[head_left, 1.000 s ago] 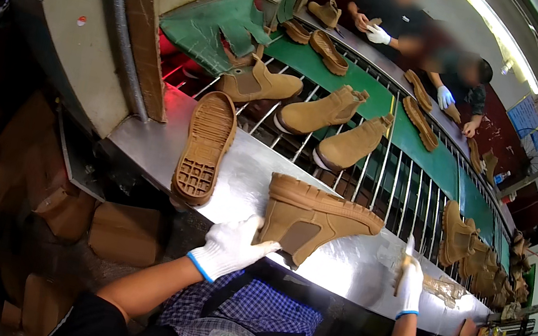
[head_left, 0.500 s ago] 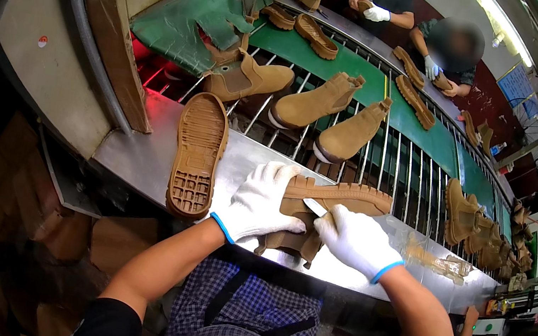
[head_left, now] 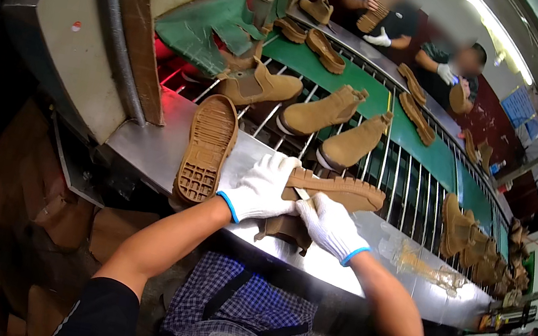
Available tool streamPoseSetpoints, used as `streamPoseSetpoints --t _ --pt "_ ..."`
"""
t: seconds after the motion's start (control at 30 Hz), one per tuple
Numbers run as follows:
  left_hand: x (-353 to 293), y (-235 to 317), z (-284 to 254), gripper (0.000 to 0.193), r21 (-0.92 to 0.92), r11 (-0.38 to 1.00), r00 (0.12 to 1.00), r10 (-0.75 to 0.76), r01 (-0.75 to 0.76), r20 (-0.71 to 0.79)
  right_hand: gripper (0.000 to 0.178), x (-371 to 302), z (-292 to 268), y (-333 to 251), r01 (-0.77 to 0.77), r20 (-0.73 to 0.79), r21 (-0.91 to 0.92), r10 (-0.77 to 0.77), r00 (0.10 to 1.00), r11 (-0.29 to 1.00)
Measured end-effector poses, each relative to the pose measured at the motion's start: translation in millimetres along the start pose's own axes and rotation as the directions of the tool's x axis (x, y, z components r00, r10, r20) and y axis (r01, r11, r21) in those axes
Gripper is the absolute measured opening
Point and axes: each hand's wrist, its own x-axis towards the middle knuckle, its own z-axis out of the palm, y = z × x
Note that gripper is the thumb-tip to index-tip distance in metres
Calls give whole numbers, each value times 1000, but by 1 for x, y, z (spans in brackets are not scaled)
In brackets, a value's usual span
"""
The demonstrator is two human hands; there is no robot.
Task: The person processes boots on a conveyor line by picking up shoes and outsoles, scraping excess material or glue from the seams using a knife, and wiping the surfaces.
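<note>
In the head view, a tan boot (head_left: 343, 194) is laid on its side on the metal ledge (head_left: 385, 242), chunky sole turned away from the body, upper toward the lap. The heel end is being grasped under the left hand's (head_left: 264, 185) gloved fingers. The right hand's (head_left: 330, 228) fingers are curled around a pale blade-like tool (head_left: 301, 193), its tip right by the sole edge; whether it's touching can't be told. Should handle fairly light, I'd guess: stiff, grippy sole, softer upper that'd fold if squeezed. Not fragile, though the upper could probably be nicked. Best held by the heel and sole, with fingers kept clear of the blade.
</note>
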Motion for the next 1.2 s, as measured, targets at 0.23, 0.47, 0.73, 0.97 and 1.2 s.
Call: streamPoseSetpoints --t 0.23,0.47,0.73,0.97,1.2 --pt "-13 -7 -10 93 -54 991 989 116 -122 -93 51 -6 -29 -5 36 56 -221 -24 998 975" --pt "-19 -6 -9 91 -83 975 960 184 -205 -210 37 -32 -54 -41 178 -225 -86 -193 955 980" --pt "-13 14 -19 105 -64 997 999 -32 33 12 51 -43 -38 13 -26 -25 -239 20 999 971" --pt "69 84 -20 104 -20 971 961 239 -239 138 41 -66 -46 69 -161 -252 -259 94 963 952" --pt "84 80 -5 92 8 1000 923 15 -20 384 39 -44 -47 62 -136 -260 -195 83 962 971"
